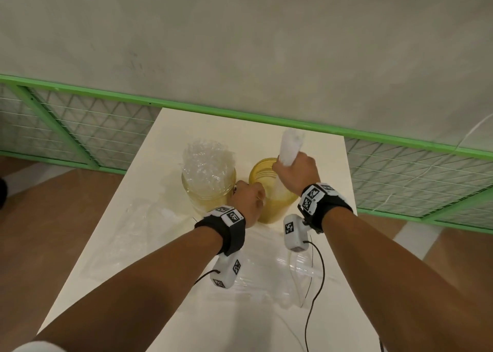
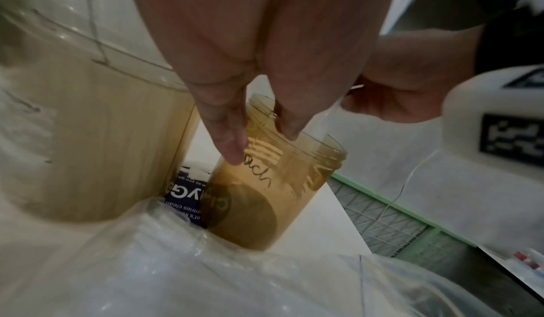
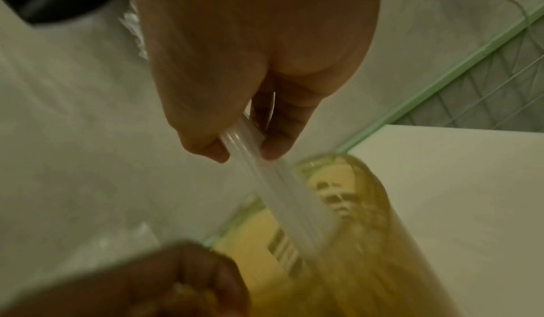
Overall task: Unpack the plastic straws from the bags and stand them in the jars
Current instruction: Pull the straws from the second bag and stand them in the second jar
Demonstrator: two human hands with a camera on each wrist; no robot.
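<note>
Two amber jars stand on the white table [image 1: 186,285]. The left jar [image 1: 208,189] [image 2: 97,149] is packed with clear straws [image 1: 206,162] standing upright. My left hand [image 1: 253,194] [image 2: 263,145] pinches the near rim of the right jar [image 1: 277,205] [image 2: 279,189] [image 3: 368,240], with one finger inside and one outside. My right hand [image 1: 296,173] [image 3: 244,153] grips a bundle of clear straws [image 1: 289,146] [image 3: 282,189] around its middle. The bundle's lower end reaches into the right jar's mouth. Its very tip is hidden behind the amber wall.
Crumpled clear plastic bags [image 1: 144,218] [image 2: 235,275] lie on the table left of and in front of the jars. More clear wrapping [image 1: 298,271] lies near my right forearm. A blue printed label [image 2: 188,194] sits between the jars. A green mesh fence [image 1: 400,170] runs behind the table.
</note>
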